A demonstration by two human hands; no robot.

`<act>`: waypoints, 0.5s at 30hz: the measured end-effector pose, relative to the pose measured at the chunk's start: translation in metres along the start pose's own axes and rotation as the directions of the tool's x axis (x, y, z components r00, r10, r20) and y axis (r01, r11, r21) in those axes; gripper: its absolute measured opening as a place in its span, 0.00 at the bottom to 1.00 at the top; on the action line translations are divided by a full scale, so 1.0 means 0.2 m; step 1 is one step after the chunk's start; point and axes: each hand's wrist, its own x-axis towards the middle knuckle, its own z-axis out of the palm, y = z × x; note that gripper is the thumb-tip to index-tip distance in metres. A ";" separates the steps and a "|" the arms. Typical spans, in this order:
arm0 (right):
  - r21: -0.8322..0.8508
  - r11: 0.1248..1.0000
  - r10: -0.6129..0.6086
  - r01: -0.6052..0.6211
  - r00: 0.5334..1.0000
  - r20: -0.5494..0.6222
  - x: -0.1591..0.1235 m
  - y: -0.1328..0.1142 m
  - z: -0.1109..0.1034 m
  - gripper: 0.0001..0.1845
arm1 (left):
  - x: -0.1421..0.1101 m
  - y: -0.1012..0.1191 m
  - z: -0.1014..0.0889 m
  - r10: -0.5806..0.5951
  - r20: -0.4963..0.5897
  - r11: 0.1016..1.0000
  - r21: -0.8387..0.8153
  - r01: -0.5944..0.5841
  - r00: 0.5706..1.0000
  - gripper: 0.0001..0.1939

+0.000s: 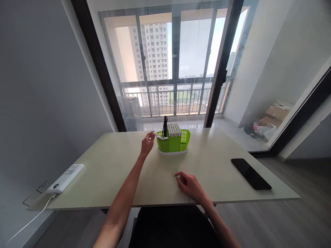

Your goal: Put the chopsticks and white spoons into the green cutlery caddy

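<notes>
A green caddy (175,144) with a white base stands near the far middle of the table. Black chopsticks (164,127) rise from its left compartment, where white spoon-like pieces lie at the rim. My left hand (147,143) is at the caddy's left side, its fingertips pinched on the end of a white spoon (156,135) that leans over the rim. The spoon's far end is partly hidden. Closer to me, my right hand (190,185) rests on the tabletop with its fingers curled in, and no object shows in it.
A white slotted holder (174,129) sits in the caddy's middle. On the pale table (207,162), a black phone (250,174) lies at the right and a white power strip (66,178) with a cable at the left. Glass doors stand behind the table.
</notes>
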 end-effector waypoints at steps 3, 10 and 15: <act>0.002 1.000 -0.002 0.002 1.000 0.001 0.00 0.00 0.00 0.15 | -0.03 -0.03 0.02 -0.007 0.010 1.000 -0.010 0.007 1.000 0.25; 0.008 1.000 0.000 0.000 1.000 -0.001 0.00 0.00 0.00 0.15 | -0.14 -0.13 0.14 -0.063 0.150 0.998 0.008 0.063 0.987 0.35; 0.008 1.000 0.007 -0.007 1.000 0.003 0.00 0.01 0.00 0.15 | -0.23 -0.17 0.22 -0.136 0.210 0.990 0.061 0.126 0.968 0.22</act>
